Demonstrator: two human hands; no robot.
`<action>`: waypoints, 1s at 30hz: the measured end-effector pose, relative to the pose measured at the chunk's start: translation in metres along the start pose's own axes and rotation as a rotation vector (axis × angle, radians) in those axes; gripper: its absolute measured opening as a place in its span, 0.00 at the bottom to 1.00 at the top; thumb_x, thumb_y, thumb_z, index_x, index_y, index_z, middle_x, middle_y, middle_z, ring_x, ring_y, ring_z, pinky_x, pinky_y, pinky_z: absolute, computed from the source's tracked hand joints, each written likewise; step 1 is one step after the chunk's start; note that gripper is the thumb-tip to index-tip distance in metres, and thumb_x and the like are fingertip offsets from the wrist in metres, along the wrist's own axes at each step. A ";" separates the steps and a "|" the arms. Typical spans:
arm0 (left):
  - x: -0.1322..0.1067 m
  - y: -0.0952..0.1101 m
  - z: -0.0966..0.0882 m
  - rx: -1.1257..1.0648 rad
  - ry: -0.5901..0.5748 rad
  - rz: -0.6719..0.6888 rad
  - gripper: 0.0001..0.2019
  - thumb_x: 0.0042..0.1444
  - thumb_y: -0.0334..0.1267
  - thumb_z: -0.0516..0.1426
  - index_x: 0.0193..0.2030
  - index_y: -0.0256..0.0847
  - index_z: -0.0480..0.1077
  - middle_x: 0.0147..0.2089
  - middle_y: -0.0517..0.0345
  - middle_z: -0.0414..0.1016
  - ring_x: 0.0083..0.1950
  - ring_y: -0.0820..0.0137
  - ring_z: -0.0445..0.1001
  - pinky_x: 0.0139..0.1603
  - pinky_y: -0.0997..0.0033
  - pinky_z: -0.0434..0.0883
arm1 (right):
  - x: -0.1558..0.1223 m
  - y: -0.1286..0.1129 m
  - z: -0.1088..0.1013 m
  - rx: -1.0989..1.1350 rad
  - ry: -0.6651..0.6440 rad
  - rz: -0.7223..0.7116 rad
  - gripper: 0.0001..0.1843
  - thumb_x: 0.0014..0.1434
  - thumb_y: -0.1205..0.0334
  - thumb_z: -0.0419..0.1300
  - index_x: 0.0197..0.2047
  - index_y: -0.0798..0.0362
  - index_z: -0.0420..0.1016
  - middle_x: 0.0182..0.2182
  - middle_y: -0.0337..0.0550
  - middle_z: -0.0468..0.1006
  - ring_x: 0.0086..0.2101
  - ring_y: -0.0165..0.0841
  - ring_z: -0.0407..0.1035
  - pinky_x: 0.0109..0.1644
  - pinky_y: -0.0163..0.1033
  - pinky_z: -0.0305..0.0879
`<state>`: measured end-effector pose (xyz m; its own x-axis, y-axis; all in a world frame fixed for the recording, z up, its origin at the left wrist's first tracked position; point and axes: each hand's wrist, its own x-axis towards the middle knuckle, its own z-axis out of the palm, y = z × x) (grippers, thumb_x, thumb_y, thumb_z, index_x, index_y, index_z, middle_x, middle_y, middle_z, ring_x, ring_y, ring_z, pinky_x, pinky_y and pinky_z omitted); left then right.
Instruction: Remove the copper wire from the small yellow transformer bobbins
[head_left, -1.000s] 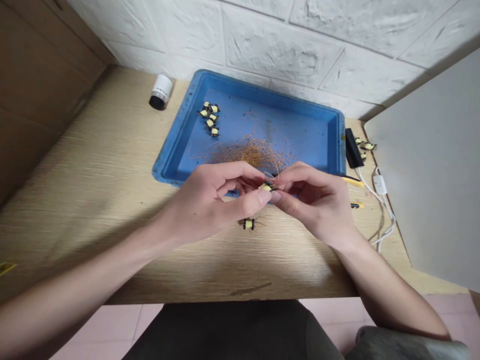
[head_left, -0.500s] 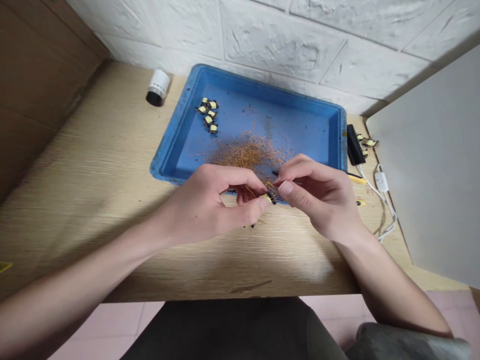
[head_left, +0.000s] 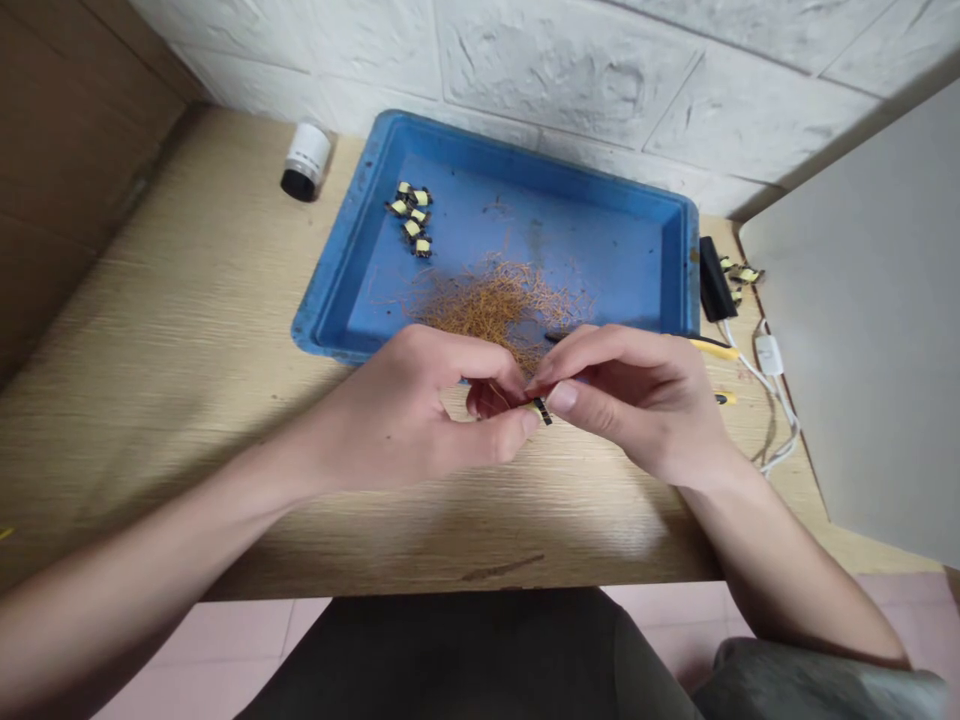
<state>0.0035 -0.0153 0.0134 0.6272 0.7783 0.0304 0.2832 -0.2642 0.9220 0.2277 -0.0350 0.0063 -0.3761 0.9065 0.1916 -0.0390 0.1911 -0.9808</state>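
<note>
A: The right hand [head_left: 637, 405] closes in on the small black-and-yellow part [head_left: 543, 410], centre frame, nearer than half a second ago!
B: Left hand [head_left: 420, 410] pinching it; the right's fingers [head_left: 564, 397] narrow, whether gripping, I can't tell
A: Bottle [head_left: 306, 160], upper left?
B: Print too small to read

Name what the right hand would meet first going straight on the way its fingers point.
Probably the small black-and-yellow component pinched in the left hand; the right hand looks very near or touching it, though depth is unclear.
</note>
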 end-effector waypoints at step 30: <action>0.002 -0.002 -0.002 -0.015 0.038 0.016 0.04 0.63 0.34 0.63 0.38 0.46 0.81 0.30 0.69 0.80 0.30 0.76 0.73 0.30 0.78 0.66 | 0.003 0.003 -0.018 0.195 -0.145 0.171 0.08 0.72 0.67 0.66 0.48 0.48 0.88 0.42 0.39 0.84 0.36 0.26 0.76 0.36 0.32 0.70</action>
<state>0.0026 -0.0122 0.0120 0.6039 0.7948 0.0596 0.2619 -0.2685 0.9270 0.2431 -0.0245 0.0046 -0.5205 0.8534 0.0296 -0.1358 -0.0486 -0.9895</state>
